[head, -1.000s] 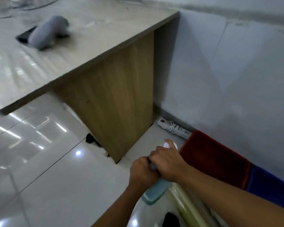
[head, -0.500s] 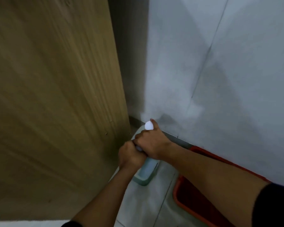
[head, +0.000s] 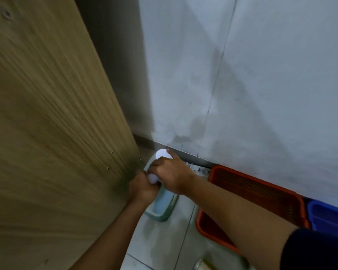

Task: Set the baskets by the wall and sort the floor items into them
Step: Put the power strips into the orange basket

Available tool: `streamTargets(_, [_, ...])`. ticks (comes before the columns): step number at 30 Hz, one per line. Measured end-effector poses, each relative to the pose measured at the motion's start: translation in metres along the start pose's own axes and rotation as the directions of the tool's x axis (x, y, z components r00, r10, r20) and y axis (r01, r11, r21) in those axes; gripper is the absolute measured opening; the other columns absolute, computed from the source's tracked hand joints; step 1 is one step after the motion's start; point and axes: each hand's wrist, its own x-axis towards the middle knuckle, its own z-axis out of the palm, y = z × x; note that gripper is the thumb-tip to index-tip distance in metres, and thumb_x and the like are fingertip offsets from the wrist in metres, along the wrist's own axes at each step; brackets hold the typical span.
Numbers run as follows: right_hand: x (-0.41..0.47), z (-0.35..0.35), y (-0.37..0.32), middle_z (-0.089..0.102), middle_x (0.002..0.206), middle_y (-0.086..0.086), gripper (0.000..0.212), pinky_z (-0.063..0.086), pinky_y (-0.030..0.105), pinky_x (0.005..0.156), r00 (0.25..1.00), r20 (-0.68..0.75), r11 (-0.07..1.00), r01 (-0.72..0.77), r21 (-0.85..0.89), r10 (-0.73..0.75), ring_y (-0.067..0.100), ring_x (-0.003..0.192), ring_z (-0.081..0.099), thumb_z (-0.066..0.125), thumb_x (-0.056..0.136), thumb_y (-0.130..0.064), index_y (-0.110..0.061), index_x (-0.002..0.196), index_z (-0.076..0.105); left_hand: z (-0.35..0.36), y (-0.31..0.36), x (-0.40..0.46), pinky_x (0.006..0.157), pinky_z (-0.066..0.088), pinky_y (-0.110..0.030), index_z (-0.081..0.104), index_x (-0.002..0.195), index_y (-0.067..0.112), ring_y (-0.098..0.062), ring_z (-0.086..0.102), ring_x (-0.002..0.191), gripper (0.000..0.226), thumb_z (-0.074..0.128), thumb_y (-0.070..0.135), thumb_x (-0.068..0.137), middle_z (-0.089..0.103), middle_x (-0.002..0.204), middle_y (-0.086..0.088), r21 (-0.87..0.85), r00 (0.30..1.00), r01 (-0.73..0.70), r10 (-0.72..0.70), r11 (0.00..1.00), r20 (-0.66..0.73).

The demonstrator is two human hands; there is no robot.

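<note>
A pale green basket (head: pixel 162 207) sits low on the floor between the wooden desk panel and the wall. My left hand (head: pixel 142 187) is closed on its near-left rim. My right hand (head: pixel 171 173) is closed around a white cylindrical object (head: pixel 161 153) that lies over the basket; its round white end points at the wall. A red basket (head: pixel 250 191) stands against the wall to the right, and a blue basket (head: pixel 328 215) beside it at the right edge. Much of the green basket is hidden by my hands.
The wooden desk side panel (head: pixel 51 133) fills the left half, close to the green basket. The grey wall (head: pixel 242 84) and its skirting lie just behind. A white power strip (head: pixel 197 169) lies at the wall foot. A pale object (head: pixel 203 266) shows at the bottom edge.
The view has dropped from the desk top to floor level by the wall. The green basket and both hands have moved forward into the gap between desk panel and wall; the grips are unchanged.
</note>
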Motion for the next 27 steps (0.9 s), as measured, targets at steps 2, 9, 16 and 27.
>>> streamTargets(2, [-0.019,-0.003,0.004,0.047,0.143,0.009,0.041,0.019,0.048,0.116,0.995,-0.062,0.994,-0.068,0.090,0.074,0.028,0.134,0.038,0.050,0.093,-0.015,-0.018,0.133,0.051,-0.009,0.017,-0.014,0.092,0.049,-0.044,0.043,0.126,0.010,-0.034,0.057,0.111,0.059,0.067,0.036,0.080,0.057,0.123,-0.015,0.042,0.995,-0.023,0.027,0.999,-0.093])
streamTargets(9, [-0.081,0.028,0.035,0.060,0.127,0.006,0.043,0.050,0.038,0.091,0.904,-0.055,0.871,-0.390,0.299,0.424,0.023,0.109,0.060,0.051,0.089,-0.025,-0.018,0.131,0.048,0.030,0.077,-0.055,0.080,0.051,-0.027,0.052,0.094,0.016,-0.016,0.059,0.090,0.008,0.056,0.016,0.087,0.061,0.096,-0.006,-0.045,0.871,-0.469,0.453,0.882,-0.192])
streamTargets(16, [-0.091,0.134,0.081,0.058,0.122,0.009,0.053,0.052,0.036,0.084,0.807,-0.055,0.759,-0.527,0.382,0.589,0.026,0.107,0.057,0.069,0.077,-0.034,-0.017,0.123,0.049,0.138,0.039,0.002,0.093,0.051,-0.041,0.057,0.111,0.002,-0.029,0.059,0.108,0.025,0.053,0.009,0.087,0.061,0.116,-0.015,-0.016,0.875,-0.470,0.469,0.882,0.120])
streamTargets(27, [0.006,0.213,0.123,0.041,0.137,0.028,0.054,0.039,0.048,0.101,0.811,0.119,0.799,-0.585,0.141,0.573,0.043,0.127,0.042,0.053,0.090,-0.016,-0.004,0.138,0.031,0.191,0.007,0.073,0.111,0.034,-0.041,0.014,0.146,0.003,-0.033,0.042,0.131,0.068,0.047,0.000,0.087,0.040,0.145,-0.022,0.026,0.893,-0.425,0.415,0.905,0.175])
